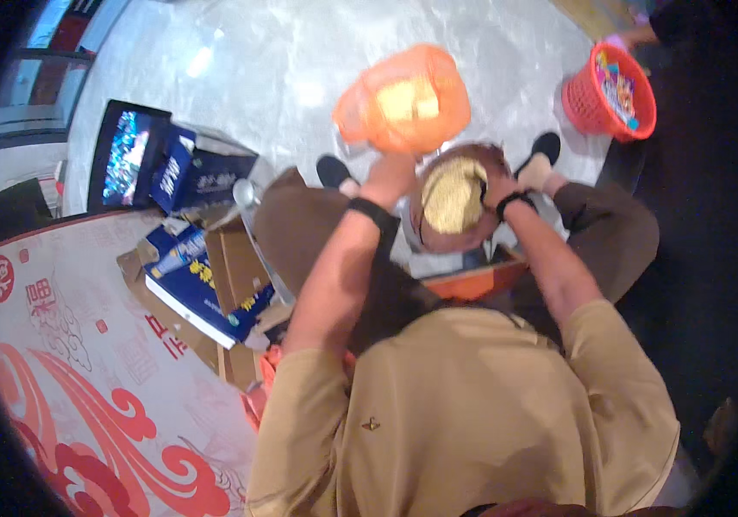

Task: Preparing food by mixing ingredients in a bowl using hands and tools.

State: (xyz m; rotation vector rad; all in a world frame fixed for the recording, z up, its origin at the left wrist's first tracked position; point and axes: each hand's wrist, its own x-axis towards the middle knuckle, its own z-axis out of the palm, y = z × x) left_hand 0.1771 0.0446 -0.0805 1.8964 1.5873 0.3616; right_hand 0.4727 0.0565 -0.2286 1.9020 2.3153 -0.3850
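In front of me, between my bent legs, a brownish plastic bag stands with its mouth spread. Pale yellow grain fills it. My right hand grips the bag's right rim, its fingers partly hidden by the folds. My left hand is at the left of the mouth, close against the lower edge of an orange plastic bag. Its fingertips are hidden, so I cannot tell which bag they hold. Something yellow shows through the orange bag.
A red plastic basket of colourful packets stands at upper right, with another person's hand by it. On my left are a lit screen, dark blue boxes, an opened cardboard box and a printed white panel.
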